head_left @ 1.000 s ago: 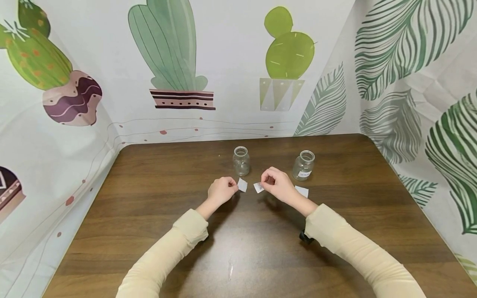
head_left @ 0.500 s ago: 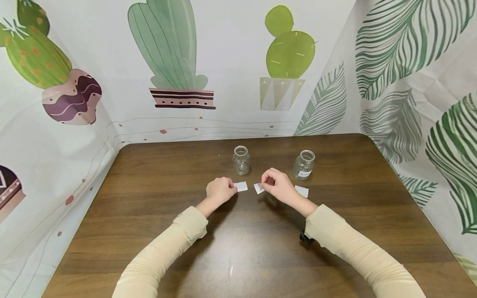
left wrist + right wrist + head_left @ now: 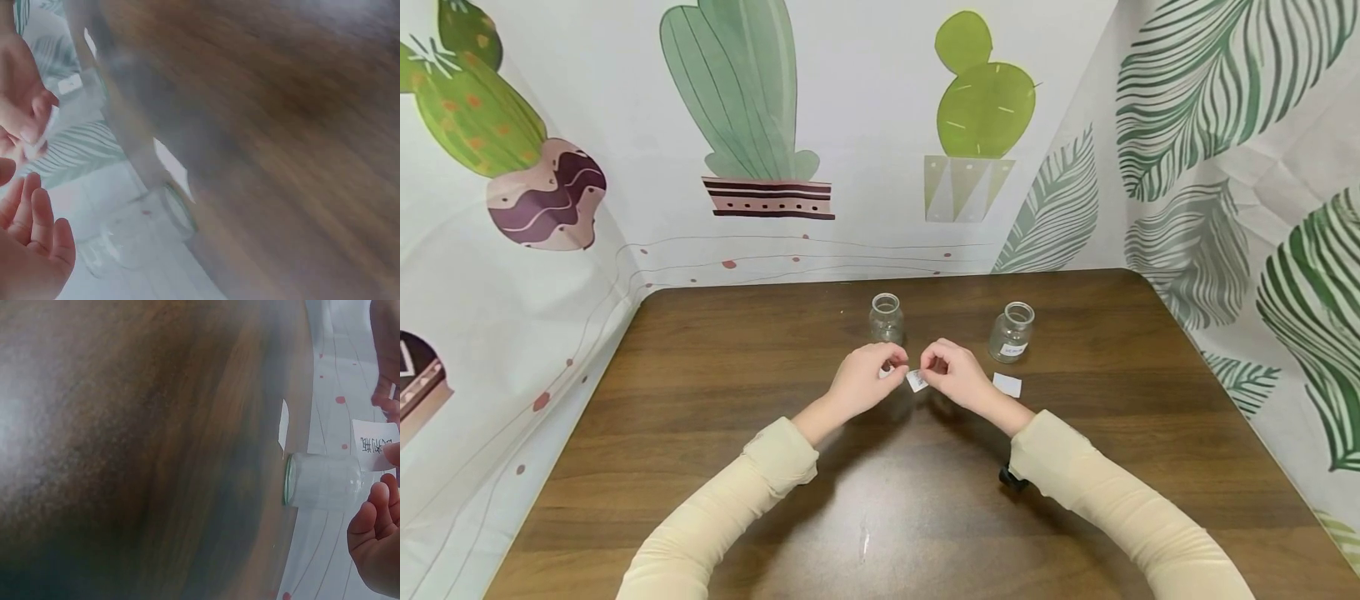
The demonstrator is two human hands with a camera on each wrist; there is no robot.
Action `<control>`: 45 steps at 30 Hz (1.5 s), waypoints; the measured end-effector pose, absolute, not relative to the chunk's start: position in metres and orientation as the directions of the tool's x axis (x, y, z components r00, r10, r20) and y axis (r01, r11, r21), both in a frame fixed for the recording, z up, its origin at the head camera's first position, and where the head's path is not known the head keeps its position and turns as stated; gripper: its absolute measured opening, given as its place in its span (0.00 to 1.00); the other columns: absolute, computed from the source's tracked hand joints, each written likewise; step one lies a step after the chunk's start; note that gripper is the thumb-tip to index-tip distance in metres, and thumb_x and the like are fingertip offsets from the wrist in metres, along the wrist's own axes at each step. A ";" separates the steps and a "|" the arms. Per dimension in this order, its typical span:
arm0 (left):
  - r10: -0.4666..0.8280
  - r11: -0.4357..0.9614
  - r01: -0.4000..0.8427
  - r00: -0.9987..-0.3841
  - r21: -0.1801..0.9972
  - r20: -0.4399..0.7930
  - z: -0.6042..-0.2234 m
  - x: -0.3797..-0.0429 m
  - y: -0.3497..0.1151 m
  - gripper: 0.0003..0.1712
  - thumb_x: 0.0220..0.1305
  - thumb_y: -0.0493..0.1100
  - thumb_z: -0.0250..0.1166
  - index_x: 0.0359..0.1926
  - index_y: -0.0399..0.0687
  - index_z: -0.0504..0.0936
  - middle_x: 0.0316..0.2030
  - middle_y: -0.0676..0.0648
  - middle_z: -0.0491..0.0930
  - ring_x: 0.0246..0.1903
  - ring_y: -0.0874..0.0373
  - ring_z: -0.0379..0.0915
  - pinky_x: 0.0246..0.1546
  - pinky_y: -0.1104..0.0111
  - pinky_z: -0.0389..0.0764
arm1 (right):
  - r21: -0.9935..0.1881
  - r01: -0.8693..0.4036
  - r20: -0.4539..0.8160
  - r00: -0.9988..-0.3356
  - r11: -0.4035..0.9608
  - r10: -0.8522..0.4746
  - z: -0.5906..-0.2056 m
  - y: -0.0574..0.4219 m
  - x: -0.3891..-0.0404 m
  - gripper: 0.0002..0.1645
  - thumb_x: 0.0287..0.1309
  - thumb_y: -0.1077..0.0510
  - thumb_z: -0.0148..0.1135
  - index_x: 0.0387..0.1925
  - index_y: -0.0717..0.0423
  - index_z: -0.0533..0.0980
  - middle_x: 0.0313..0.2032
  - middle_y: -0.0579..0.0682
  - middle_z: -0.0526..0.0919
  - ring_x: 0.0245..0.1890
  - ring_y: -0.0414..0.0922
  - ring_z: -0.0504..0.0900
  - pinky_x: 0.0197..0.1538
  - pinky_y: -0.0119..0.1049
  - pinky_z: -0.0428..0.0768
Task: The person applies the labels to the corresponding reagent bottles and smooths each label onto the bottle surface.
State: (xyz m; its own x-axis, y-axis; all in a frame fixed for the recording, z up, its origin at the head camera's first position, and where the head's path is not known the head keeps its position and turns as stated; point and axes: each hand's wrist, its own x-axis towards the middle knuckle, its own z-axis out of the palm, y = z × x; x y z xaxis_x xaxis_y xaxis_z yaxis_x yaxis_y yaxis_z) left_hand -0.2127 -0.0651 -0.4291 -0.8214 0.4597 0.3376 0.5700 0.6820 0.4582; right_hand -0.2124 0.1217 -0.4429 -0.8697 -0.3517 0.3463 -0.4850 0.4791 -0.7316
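Right hand (image 3: 961, 377) pinches a printed label (image 3: 915, 382) jutting toward the left hand (image 3: 862, 381).

A jar (image 3: 887, 314) blocks passage beyond the left hand (image 3: 857, 381).

Two clear, round glass jars stand on one brown wood-grain table (image 3: 700, 333): one labelled jar (image 3: 1006, 330) and, to its left, one second jar (image 3: 887, 319). White paper pieces total four: one printed rectangular label (image 3: 1013, 350) on the labelled jar, one blank-faced slip (image 3: 1007, 385) just in front of it, one narrow-looking slip (image 3: 172, 166) to its left, and one dark-printed tag (image 3: 370, 434), also to its left. Bare hands number two, a left hand (image 3: 859, 379) and a right hand (image 3: 957, 373), both left of the labelled jar. In front of it are two cream fabric sleeves (image 3: 1120, 500) and one small black object (image 3: 1012, 477). The white printed backdrop (image 3: 872, 100) behind it shows three green cacti (image 3: 988, 108), plus one cropped pot (image 3: 418, 392) far left.
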 end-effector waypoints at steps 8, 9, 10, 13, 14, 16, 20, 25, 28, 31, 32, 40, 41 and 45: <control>0.514 0.687 0.609 -0.793 0.396 0.327 -0.429 -0.206 -0.057 0.04 0.50 0.43 0.62 0.30 0.55 0.77 0.25 0.59 0.76 0.29 0.64 0.72 0.30 0.74 0.70 | -0.741 -0.490 0.336 -0.863 0.458 -0.378 -0.442 0.121 -0.211 0.07 0.41 0.67 0.63 0.22 0.55 0.73 0.24 0.48 0.72 0.20 0.36 0.68 0.25 0.26 0.68; 0.514 0.688 0.608 -0.794 0.397 0.325 -0.429 -0.206 -0.057 0.03 0.50 0.43 0.62 0.29 0.54 0.77 0.25 0.58 0.76 0.28 0.64 0.72 0.29 0.74 0.70 | -0.743 -0.486 0.331 -0.864 0.460 -0.379 -0.442 0.121 -0.211 0.07 0.42 0.67 0.63 0.22 0.55 0.73 0.24 0.47 0.72 0.20 0.35 0.68 0.25 0.25 0.68; 0.511 0.687 0.605 -0.796 0.404 0.324 -0.430 -0.206 -0.057 0.03 0.50 0.43 0.62 0.29 0.54 0.77 0.24 0.58 0.76 0.28 0.64 0.72 0.29 0.74 0.70 | -0.745 -0.481 0.326 -0.867 0.462 -0.376 -0.442 0.121 -0.211 0.06 0.42 0.67 0.63 0.23 0.55 0.74 0.24 0.47 0.72 0.21 0.35 0.68 0.25 0.25 0.68; 0.489 0.676 0.583 -0.813 0.451 0.317 -0.432 -0.209 -0.058 0.02 0.51 0.43 0.62 0.28 0.52 0.77 0.24 0.57 0.76 0.26 0.64 0.72 0.27 0.76 0.69 | -0.761 -0.454 0.310 -0.882 0.463 -0.355 -0.441 0.120 -0.209 0.05 0.44 0.67 0.62 0.25 0.57 0.75 0.25 0.48 0.74 0.21 0.35 0.67 0.26 0.25 0.68; 0.474 0.670 0.570 -0.822 0.476 0.316 -0.433 -0.210 -0.058 0.02 0.51 0.43 0.62 0.28 0.51 0.77 0.23 0.57 0.77 0.25 0.64 0.72 0.27 0.76 0.69 | -0.772 -0.441 0.303 -0.888 0.457 -0.345 -0.440 0.120 -0.207 0.06 0.44 0.67 0.62 0.27 0.57 0.76 0.25 0.49 0.74 0.21 0.35 0.67 0.25 0.25 0.67; 0.433 0.649 0.533 -0.846 0.543 0.312 -0.434 -0.212 -0.059 0.02 0.51 0.42 0.62 0.27 0.50 0.77 0.22 0.56 0.77 0.23 0.64 0.71 0.26 0.77 0.68 | -0.799 -0.417 0.289 -0.898 0.434 -0.331 -0.435 0.118 -0.203 0.08 0.45 0.69 0.61 0.32 0.60 0.76 0.26 0.52 0.75 0.20 0.35 0.67 0.24 0.26 0.66; 0.342 0.587 0.448 -0.892 0.675 0.295 -0.436 -0.215 -0.061 0.02 0.51 0.40 0.63 0.26 0.47 0.77 0.21 0.52 0.77 0.22 0.65 0.69 0.25 0.78 0.69 | -0.857 -0.369 0.255 -0.911 0.361 -0.324 -0.422 0.113 -0.193 0.18 0.47 0.71 0.58 0.43 0.66 0.70 0.29 0.60 0.75 0.18 0.37 0.66 0.22 0.26 0.65; 0.258 0.548 0.355 -0.933 0.757 0.251 -0.439 -0.216 -0.065 0.02 0.51 0.38 0.62 0.27 0.44 0.76 0.22 0.49 0.78 0.23 0.64 0.70 0.27 0.76 0.72 | -0.902 -0.294 0.224 -0.945 0.317 -0.237 -0.427 0.114 -0.199 0.20 0.48 0.69 0.59 0.45 0.67 0.67 0.28 0.60 0.74 0.17 0.37 0.65 0.20 0.26 0.64; 0.213 0.542 0.318 -0.947 0.778 0.239 -0.440 -0.216 -0.066 0.03 0.50 0.37 0.62 0.27 0.43 0.76 0.23 0.48 0.78 0.24 0.62 0.72 0.28 0.75 0.73 | -0.918 -0.248 0.187 -0.959 0.309 -0.214 -0.439 0.114 -0.209 0.18 0.48 0.66 0.61 0.42 0.66 0.69 0.25 0.56 0.74 0.16 0.36 0.65 0.19 0.27 0.64; 0.189 0.550 0.302 -0.953 0.778 0.236 -0.442 -0.216 -0.067 0.03 0.50 0.37 0.63 0.27 0.44 0.76 0.23 0.48 0.79 0.24 0.62 0.72 0.28 0.75 0.72 | -0.931 -0.202 0.133 -0.964 0.304 -0.232 -0.446 0.112 -0.215 0.14 0.49 0.63 0.61 0.38 0.66 0.71 0.24 0.52 0.75 0.16 0.35 0.68 0.20 0.29 0.69; 0.187 0.553 0.300 -0.954 0.777 0.235 -0.442 -0.215 -0.068 0.03 0.50 0.38 0.63 0.27 0.44 0.76 0.23 0.48 0.79 0.24 0.62 0.72 0.27 0.75 0.72 | -0.937 -0.183 0.113 -0.965 0.298 -0.237 -0.446 0.110 -0.215 0.12 0.49 0.63 0.61 0.36 0.66 0.72 0.23 0.51 0.75 0.16 0.36 0.68 0.20 0.30 0.71; 0.200 0.581 0.279 -0.960 0.764 0.198 -0.448 -0.218 -0.073 0.04 0.51 0.40 0.63 0.26 0.45 0.76 0.21 0.49 0.79 0.22 0.64 0.71 0.25 0.75 0.69 | -0.932 -0.137 0.061 -0.972 0.335 -0.227 -0.450 0.101 -0.222 0.04 0.50 0.69 0.57 0.29 0.69 0.75 0.22 0.57 0.77 0.17 0.44 0.72 0.23 0.39 0.75; 0.202 0.587 0.276 -0.960 0.761 0.192 -0.448 -0.219 -0.074 0.04 0.51 0.41 0.62 0.26 0.45 0.76 0.21 0.49 0.80 0.22 0.64 0.71 0.25 0.75 0.69 | -0.928 -0.139 0.061 -0.972 0.347 -0.227 -0.450 0.100 -0.224 0.04 0.50 0.69 0.57 0.29 0.69 0.75 0.23 0.58 0.77 0.17 0.45 0.72 0.23 0.37 0.75; 0.208 0.619 0.272 -0.961 0.737 0.180 -0.451 -0.227 -0.079 0.05 0.52 0.42 0.62 0.26 0.45 0.77 0.22 0.50 0.80 0.22 0.63 0.71 0.25 0.73 0.69 | -0.909 -0.130 0.045 -0.975 0.396 -0.217 -0.453 0.096 -0.234 0.06 0.51 0.65 0.58 0.31 0.66 0.77 0.25 0.60 0.80 0.16 0.40 0.73 0.21 0.28 0.73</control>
